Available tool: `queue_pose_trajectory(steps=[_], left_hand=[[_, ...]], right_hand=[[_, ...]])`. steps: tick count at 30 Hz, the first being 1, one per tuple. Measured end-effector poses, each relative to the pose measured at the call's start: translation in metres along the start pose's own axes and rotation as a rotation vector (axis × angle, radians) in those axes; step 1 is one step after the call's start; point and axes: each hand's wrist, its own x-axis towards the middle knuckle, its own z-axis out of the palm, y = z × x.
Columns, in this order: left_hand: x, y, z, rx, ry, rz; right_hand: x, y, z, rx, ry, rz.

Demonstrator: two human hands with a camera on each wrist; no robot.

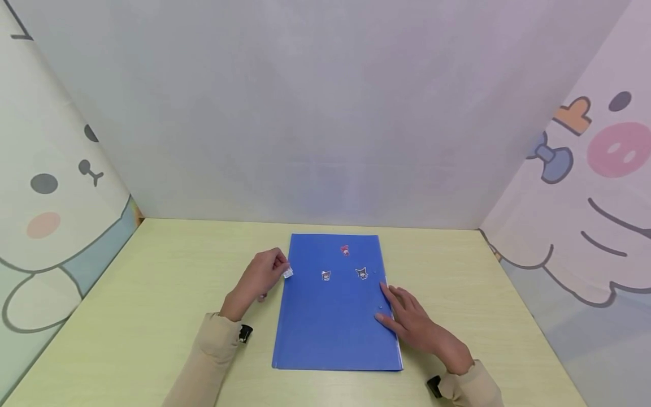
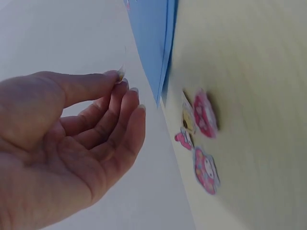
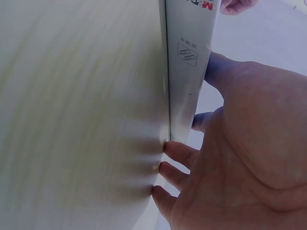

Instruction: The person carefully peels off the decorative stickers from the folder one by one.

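Observation:
A blue folder [image 1: 335,333] lies flat on the table, with three small character stickers on its upper half, one of them near the middle [image 1: 326,276]. At the folder's left edge my left hand [image 1: 258,278] pinches a small pale sticker [image 1: 288,273] between thumb and fingertip; the left wrist view shows this hand [image 2: 91,139] with its other fingers curled loosely. My right hand [image 1: 414,325] rests on the folder's right edge, thumb and index finger on the cover. In the right wrist view, the other fingers of this hand [image 3: 254,139] touch the table beside the folder's white spine [image 3: 184,72].
Several loose stickers, one of them pink and white [image 2: 206,170], lie on the pale wooden table [image 1: 168,294] beneath my left hand. A plain light backdrop [image 1: 315,113] stands behind the table, with cartoon-printed cloth at both sides.

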Motion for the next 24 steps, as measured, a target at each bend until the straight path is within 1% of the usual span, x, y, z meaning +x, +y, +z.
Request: queue_pose_trajectory(steps=[2, 4, 5, 7, 9, 11, 14, 16, 19, 22, 24], left_hand=[[-0.003, -0.003, -0.002, 0.007, -0.002, 0.008], [-0.006, -0.006, -0.005, 0.01, -0.002, 0.016], [-0.008, -0.007, -0.007, 0.008, -0.003, 0.017], [-0.012, -0.01, -0.01, 0.003, -0.006, 0.011], [-0.016, -0.012, -0.013, -0.004, -0.008, 0.003], [-0.019, -0.015, -0.015, 0.0, -0.01, -0.001], [-0.023, -0.018, -0.018, 0.014, -0.006, -0.005], [-0.025, -0.021, -0.02, 0.03, -0.003, 0.0], [-0.03, -0.024, -0.022, 0.046, -0.003, 0.003], [-0.034, -0.028, -0.025, 0.065, -0.012, 0.009], [-0.037, -0.029, -0.028, 0.065, -0.021, 0.008]], right_hand=[[-0.001, -0.006, -0.004, 0.008, 0.002, -0.01], [-0.001, -0.007, -0.004, -0.017, 0.026, -0.047], [-0.002, -0.009, -0.005, -0.012, 0.041, -0.062], [-0.002, -0.006, -0.001, -0.006, 0.075, -0.092], [-0.003, -0.003, 0.001, -0.038, 0.089, -0.115], [-0.003, -0.008, -0.002, 0.002, 0.077, -0.101], [-0.002, -0.01, -0.005, 0.013, 0.048, -0.08], [-0.002, -0.013, -0.007, 0.044, 0.044, -0.069], [-0.002, -0.008, -0.003, -0.01, 0.053, -0.09], [-0.002, -0.004, 0.0, -0.011, 0.08, -0.11], [-0.001, -0.001, 0.003, -0.003, 0.079, -0.104]])
